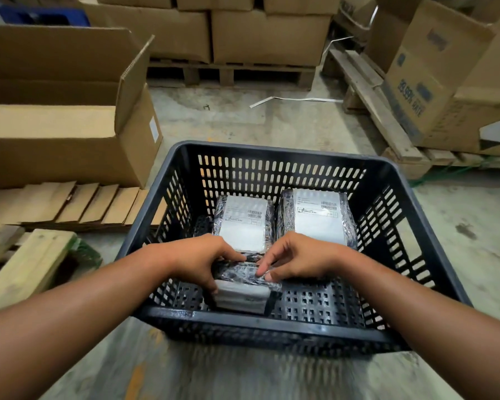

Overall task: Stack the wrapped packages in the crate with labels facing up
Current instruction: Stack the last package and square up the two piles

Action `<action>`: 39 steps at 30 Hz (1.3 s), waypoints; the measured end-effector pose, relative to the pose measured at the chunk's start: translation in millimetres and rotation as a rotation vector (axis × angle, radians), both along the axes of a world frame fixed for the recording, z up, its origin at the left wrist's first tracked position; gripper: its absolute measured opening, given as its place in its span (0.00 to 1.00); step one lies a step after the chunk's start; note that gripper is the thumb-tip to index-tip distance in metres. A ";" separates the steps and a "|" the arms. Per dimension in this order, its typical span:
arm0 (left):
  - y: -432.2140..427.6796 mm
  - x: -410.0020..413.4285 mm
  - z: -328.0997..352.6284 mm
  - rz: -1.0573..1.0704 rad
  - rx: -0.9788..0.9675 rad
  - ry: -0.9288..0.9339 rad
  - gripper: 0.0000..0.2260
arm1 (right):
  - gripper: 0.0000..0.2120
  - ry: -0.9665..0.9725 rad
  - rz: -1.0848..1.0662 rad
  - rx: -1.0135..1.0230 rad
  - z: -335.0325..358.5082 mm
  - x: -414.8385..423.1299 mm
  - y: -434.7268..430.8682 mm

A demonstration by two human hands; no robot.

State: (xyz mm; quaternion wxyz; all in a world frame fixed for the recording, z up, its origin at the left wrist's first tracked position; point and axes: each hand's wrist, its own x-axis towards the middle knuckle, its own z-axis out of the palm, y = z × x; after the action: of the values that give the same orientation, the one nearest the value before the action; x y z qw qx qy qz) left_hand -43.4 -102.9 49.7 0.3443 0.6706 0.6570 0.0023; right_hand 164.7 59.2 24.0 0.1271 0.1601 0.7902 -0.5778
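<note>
A black slotted plastic crate (pixel 274 148) stands on the concrete floor in front of me. Inside it, two packages in black wrap lie side by side at the back, white labels up: one on the left (pixel 243 223), one on the right (pixel 318 216). A third wrapped package (pixel 241 294) sits at the crate's near left, its white label tilted toward me. My left hand (pixel 197 256) grips its left end, and my right hand (pixel 292 259) holds its top right edge with the fingertips. Both hands cover much of this package.
An open cardboard box (pixel 70 131) stands to the left, with flattened cardboard (pixel 78 202) and a wooden pallet corner (pixel 26 261) nearer me. Stacked cartons on pallets (pixel 243 39) line the back. Another pallet with cartons (pixel 433 90) runs along the right.
</note>
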 end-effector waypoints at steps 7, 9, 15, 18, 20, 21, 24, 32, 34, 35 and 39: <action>2.3 -6.9 8.9 0.082 -0.003 -0.179 0.34 | 0.15 -0.022 0.030 -0.034 14.0 6.2 0.4; 2.6 -14.1 16.5 0.114 0.030 -0.256 0.32 | 0.16 0.042 -0.034 -0.039 23.8 8.5 8.6; 6.1 -53.2 52.4 0.309 0.111 -0.558 0.28 | 0.32 0.229 -0.143 0.003 56.3 -0.9 16.9; 7.6 -66.3 66.8 0.400 0.157 -0.668 0.26 | 0.34 0.344 -0.226 0.045 62.7 -13.0 15.0; 11.5 -66.7 72.7 0.491 0.226 -0.720 0.23 | 0.35 0.378 -0.296 -0.034 67.8 -17.4 18.5; 14.3 -64.8 74.3 0.544 0.283 -0.735 0.22 | 0.35 0.386 -0.334 -0.063 70.3 -18.3 21.6; 20.7 -56.2 73.6 0.621 0.438 -0.685 0.30 | 0.34 0.382 -0.434 -0.074 76.7 -21.2 33.4; 27.0 -33.1 18.7 0.458 0.207 -0.206 0.72 | 0.38 0.218 -0.543 -0.138 47.9 -42.8 41.1; 30.6 -33.0 7.1 0.497 0.160 -0.195 0.73 | 0.36 0.207 -0.541 -0.055 33.7 -51.8 36.2; 32.6 -32.8 3.1 0.498 0.159 -0.192 0.73 | 0.35 0.214 -0.543 0.045 28.9 -55.0 34.8; 41.0 -34.3 -6.7 0.481 0.169 -0.198 0.72 | 0.32 0.177 -0.537 0.298 21.4 -63.6 33.8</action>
State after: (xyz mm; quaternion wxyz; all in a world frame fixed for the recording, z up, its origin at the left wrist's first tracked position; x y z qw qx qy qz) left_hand -77.7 -61.9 43.1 0.3392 0.5181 0.7581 0.2044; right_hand 101.1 93.1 45.4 -0.1240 0.3286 0.8037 -0.4804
